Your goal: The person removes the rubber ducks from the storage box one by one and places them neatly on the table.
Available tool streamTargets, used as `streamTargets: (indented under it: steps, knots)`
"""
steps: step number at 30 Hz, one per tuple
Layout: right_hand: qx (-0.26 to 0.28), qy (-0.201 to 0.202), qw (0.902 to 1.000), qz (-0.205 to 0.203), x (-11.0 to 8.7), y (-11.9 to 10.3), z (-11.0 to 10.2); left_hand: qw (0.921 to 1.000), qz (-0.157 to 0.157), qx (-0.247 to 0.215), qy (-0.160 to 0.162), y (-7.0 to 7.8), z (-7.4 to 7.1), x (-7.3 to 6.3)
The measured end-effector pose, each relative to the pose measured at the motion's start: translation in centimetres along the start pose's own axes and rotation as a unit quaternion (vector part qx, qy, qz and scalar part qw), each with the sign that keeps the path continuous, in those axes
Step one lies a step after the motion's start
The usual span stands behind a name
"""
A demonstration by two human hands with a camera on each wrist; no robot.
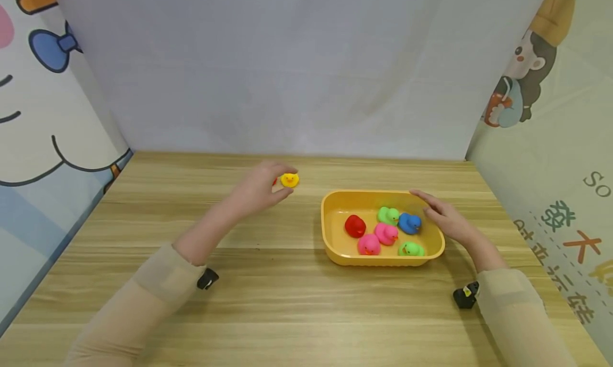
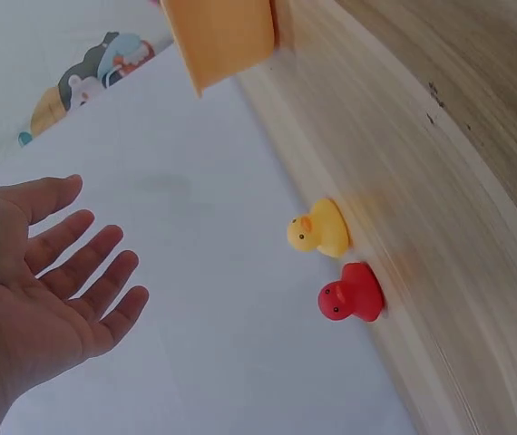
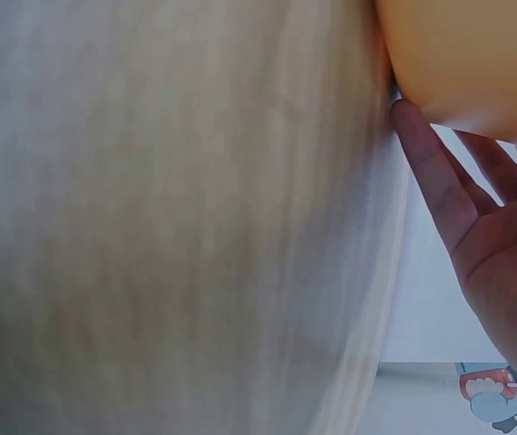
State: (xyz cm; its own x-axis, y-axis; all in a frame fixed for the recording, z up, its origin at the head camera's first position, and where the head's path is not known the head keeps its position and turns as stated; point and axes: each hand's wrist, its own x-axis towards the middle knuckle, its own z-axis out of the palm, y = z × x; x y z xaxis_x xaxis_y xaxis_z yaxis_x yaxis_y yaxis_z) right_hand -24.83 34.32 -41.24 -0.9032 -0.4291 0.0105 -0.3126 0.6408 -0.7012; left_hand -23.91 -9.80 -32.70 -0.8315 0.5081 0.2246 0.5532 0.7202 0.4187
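My left hand (image 1: 258, 189) hovers at the far side of the table with its fingers spread and nothing held. Just past its fingertips in the head view sits a yellow rubber duck (image 1: 289, 180); a red rubber duck (image 2: 354, 293) stands beside it, mostly hidden behind the hand in the head view. In the left wrist view the palm is bare and apart from both ducks. At the right end of a yellow plastic basin (image 1: 335, 258), my right hand (image 1: 450, 222) rests with fairly straight fingers against its outer wall (image 3: 476, 63) and rim.
Inside the basin lie several rubber ducks: a red one (image 1: 355, 226), a blue one (image 1: 409, 223), two green and two pink (image 1: 369, 244). A white cloth (image 1: 287, 90) hangs behind the wooden table (image 1: 268, 314). Printed sheets flank both sides.
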Motion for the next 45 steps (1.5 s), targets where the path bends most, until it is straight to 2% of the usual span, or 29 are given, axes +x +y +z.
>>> streamTargets:
  steps: [4,9,24,30,35,45]
  knots:
    - [0.002,0.000,1.0000,0.001,0.1,-0.2,-0.1,0.9998,0.015,0.003,0.013,0.7,0.7,-0.1]
    - [0.010,-0.002,0.9999,0.002,0.2,-0.1,-0.2,0.9993,0.027,-0.016,0.020,1.5,1.7,-0.1]
    - [0.008,0.003,1.0000,-0.004,0.0,-0.1,-0.4,0.9976,0.030,-0.059,0.022,4.0,4.8,0.5]
    - [0.016,-0.003,0.9998,-0.012,0.1,-0.1,-0.3,0.9952,0.045,-0.082,0.031,4.6,6.3,0.7]
    - [0.023,-0.003,0.9997,-0.011,0.2,0.2,0.0,0.9934,0.043,-0.106,0.012,5.0,7.4,0.9]
    - [0.009,0.004,0.9998,-0.014,-0.1,0.0,0.1,0.9911,0.066,-0.105,-0.047,5.4,9.5,1.9]
